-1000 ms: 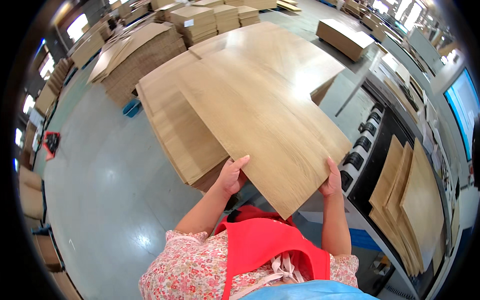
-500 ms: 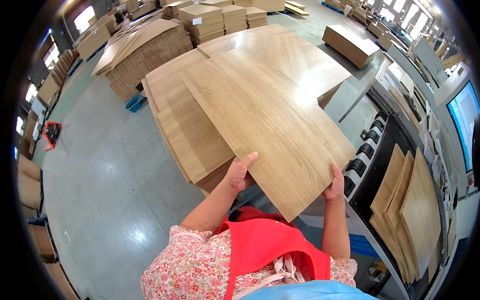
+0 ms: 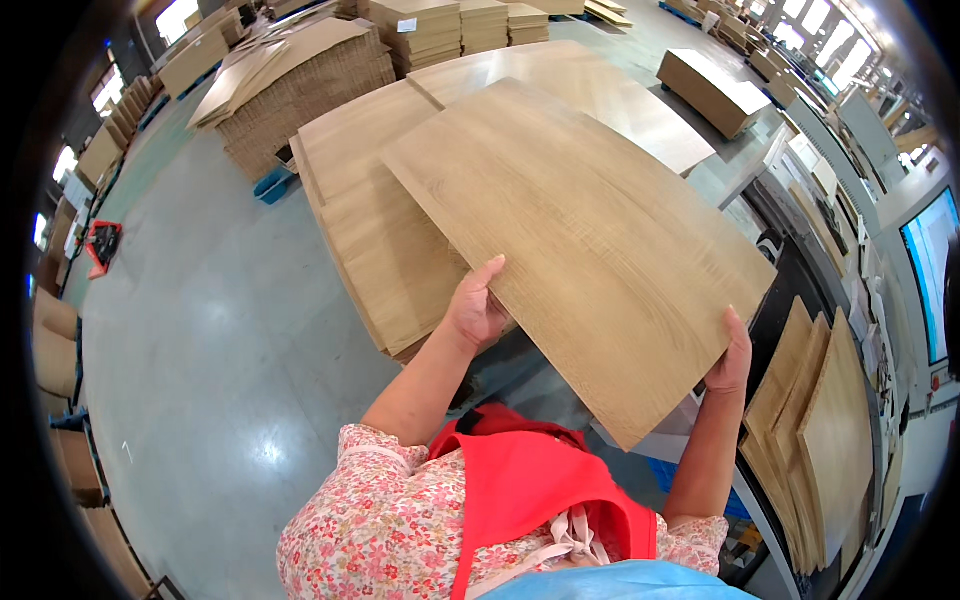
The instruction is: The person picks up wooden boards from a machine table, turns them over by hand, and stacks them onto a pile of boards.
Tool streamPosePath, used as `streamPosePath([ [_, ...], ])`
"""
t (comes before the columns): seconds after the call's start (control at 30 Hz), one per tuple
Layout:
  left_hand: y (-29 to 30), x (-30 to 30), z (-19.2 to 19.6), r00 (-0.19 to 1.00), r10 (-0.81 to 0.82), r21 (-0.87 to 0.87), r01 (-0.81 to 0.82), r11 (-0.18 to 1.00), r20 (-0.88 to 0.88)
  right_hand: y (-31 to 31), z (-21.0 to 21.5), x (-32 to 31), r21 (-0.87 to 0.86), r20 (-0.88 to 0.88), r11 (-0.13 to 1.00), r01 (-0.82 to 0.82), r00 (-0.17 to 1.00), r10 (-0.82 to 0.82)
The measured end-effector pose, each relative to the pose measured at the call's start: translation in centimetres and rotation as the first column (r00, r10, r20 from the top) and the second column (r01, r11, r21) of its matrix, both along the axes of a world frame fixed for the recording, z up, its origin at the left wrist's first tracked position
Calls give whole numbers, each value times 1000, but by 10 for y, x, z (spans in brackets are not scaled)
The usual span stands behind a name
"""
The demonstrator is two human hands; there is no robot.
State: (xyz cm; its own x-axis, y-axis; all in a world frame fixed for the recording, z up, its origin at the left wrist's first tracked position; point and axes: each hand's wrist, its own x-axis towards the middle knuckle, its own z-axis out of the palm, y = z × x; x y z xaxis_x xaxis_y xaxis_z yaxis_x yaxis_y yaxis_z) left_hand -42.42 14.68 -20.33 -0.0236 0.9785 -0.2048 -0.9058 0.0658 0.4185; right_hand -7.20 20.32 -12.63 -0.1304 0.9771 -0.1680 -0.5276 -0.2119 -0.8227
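Compared with half a second ago, the wood-grain panel (image 3: 590,250) is sitting farther to the right, its near end now hiding most of the black rollers (image 3: 769,245) along the machine (image 3: 850,262). Both hands are gripping it: the left hand (image 3: 480,305) is holding the left long edge, thumb on top, while the right hand (image 3: 733,355), also farther right than before, is clasping the near short edge.

Beneath, a stack of similar panels (image 3: 365,190) is standing on the grey, shiny floor (image 3: 220,330). A blue container (image 3: 272,186) is resting beside the stack's left edge, and cut boards (image 3: 840,430) are leaning at the right near a lit screen (image 3: 930,270). Board piles (image 3: 310,95) are filling the background.

The panel's long axis is running slantwise from far left to near right; its far end is lying over the stack's top, its near end projecting beyond the stack's near edge. Whether the two are touching, one cannot tell.
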Motion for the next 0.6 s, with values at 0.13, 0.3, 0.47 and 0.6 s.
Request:
streamPosePath([
  [0.13, 9, 0, 0, 997, -49, 48, 47, 998, 58, -8, 30, 18, 42, -1, 999, -5, 1000, 5],
  [0.3, -7, 39, 16, 985, -135, 185, 113, 976, 108, -39, 77, 36, 9, 85, 986, 169, 982, -169],
  [0.47, 5, 71, 54, 910, -384, 242, 341, 908, 160, -97, 124, 49, 251, 153, 911, 326, 916, -370],
  [0.6, 34, 118, 80, 811, -560, 386, 468, 795, 169, -157, 131, 155, 829, 550, 532, -172, 80, -831],
])
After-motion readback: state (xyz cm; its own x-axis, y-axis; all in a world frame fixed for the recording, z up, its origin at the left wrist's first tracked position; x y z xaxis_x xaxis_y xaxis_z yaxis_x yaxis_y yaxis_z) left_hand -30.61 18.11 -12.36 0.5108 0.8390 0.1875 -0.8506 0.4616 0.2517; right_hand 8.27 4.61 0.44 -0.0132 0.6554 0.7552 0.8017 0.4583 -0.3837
